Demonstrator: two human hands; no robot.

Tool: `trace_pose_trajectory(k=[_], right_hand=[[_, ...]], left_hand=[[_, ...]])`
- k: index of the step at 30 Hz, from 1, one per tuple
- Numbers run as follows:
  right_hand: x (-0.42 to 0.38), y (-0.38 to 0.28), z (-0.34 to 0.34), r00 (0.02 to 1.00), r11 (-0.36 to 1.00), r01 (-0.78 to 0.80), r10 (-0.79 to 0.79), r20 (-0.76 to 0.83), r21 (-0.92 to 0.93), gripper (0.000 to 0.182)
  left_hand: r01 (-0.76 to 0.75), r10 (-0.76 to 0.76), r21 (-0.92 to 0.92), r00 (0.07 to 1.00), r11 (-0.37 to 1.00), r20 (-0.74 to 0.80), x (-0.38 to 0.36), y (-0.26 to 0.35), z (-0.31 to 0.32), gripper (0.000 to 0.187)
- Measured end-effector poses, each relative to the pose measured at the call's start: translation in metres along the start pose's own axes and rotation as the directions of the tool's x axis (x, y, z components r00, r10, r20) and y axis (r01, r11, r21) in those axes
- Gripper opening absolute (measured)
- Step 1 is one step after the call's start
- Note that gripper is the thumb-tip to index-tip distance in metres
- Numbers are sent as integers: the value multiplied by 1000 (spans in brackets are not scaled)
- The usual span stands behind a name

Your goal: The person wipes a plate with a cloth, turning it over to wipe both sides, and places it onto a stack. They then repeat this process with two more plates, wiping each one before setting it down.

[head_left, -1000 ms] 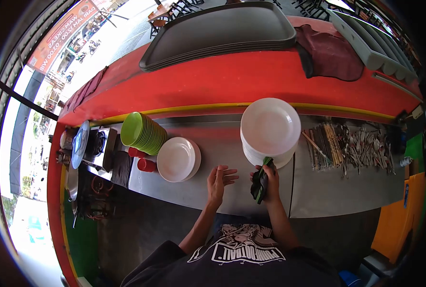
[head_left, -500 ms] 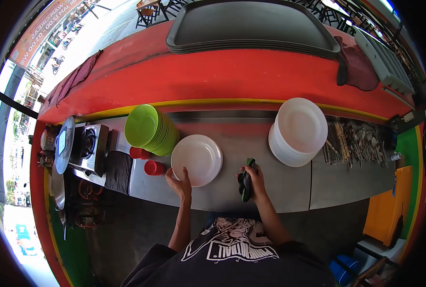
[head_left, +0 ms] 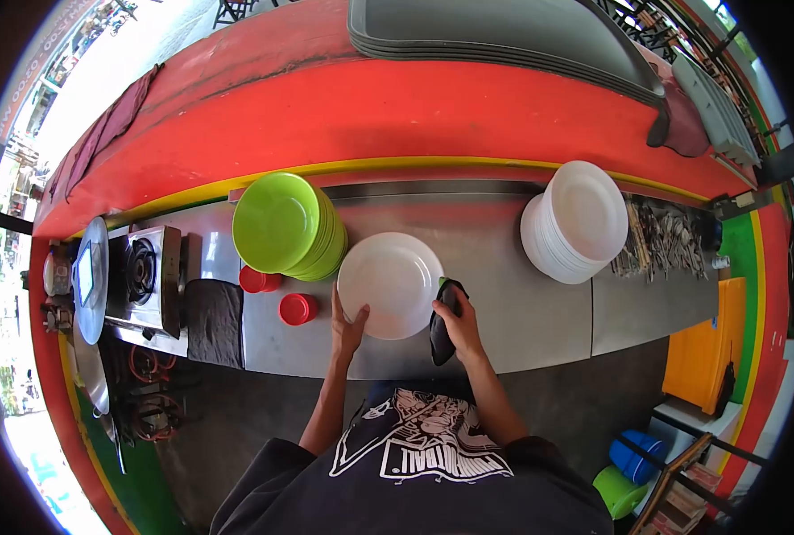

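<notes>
A white plate (head_left: 391,283) is over the steel counter (head_left: 531,325), in front of my body. My left hand (head_left: 350,328) grips its lower left rim, with the thumb over the edge. My right hand (head_left: 459,325) is wrapped round a dark cloth (head_left: 440,337) at the plate's right rim. Left of the plate stands a stack of green bowls (head_left: 277,223), leaning to the right. Two small red containers, one nearer (head_left: 298,309) and one farther (head_left: 259,280), sit below the bowls. A tall stack of white dishes (head_left: 584,214) stands at the right.
A gas stove (head_left: 147,276) and a folded dark cloth (head_left: 215,323) are at the left. Cutlery (head_left: 669,236) lies at the far right. Black trays (head_left: 504,36) rest on the red ledge (head_left: 397,116). An orange box (head_left: 705,343) stands at lower right.
The camera view has shifted. My left hand has closed on the plate's rim. My right hand has brought the dark cloth left, up to the plate's right edge.
</notes>
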State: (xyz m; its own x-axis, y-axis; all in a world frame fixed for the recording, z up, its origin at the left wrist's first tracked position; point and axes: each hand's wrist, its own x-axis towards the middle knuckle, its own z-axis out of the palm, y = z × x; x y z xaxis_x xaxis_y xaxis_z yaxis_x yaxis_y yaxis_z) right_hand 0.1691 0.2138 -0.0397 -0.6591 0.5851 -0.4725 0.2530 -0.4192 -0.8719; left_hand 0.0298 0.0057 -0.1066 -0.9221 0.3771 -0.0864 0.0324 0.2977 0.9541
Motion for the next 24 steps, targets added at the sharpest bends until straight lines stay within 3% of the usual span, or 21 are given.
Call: trace_pose_trajectory(k=[9, 12, 15, 19, 22, 24], right_hand=[[-10, -11, 5, 999, 999, -5, 7, 44, -50, 60], [-11, -8, 2, 996, 996, -82, 82, 27, 31, 59], [-15, 0, -2, 996, 989, -85, 87, -8, 123, 57], [-18, 14, -15, 988, 943, -156, 148, 47, 295, 52], [-21, 19, -24, 984, 927, -178, 159, 85, 329, 52], [-23, 15, -25, 993, 937, -37, 73, -91, 347, 48]], left_hand=[[-42, 42, -73, 999, 996, 2, -11, 25, -3, 81], [-86, 86, -1, 996, 996, -29, -16, 38, -8, 71], [-129, 158, 228, 981, 965, -116, -21, 63, 2, 58], [-119, 121, 26, 976, 993, -181, -16, 88, 22, 50], [-13, 0, -235, 999, 972, -51, -13, 97, 28, 45], [-30, 5, -254, 995, 967, -97, -15, 117, 38, 47]])
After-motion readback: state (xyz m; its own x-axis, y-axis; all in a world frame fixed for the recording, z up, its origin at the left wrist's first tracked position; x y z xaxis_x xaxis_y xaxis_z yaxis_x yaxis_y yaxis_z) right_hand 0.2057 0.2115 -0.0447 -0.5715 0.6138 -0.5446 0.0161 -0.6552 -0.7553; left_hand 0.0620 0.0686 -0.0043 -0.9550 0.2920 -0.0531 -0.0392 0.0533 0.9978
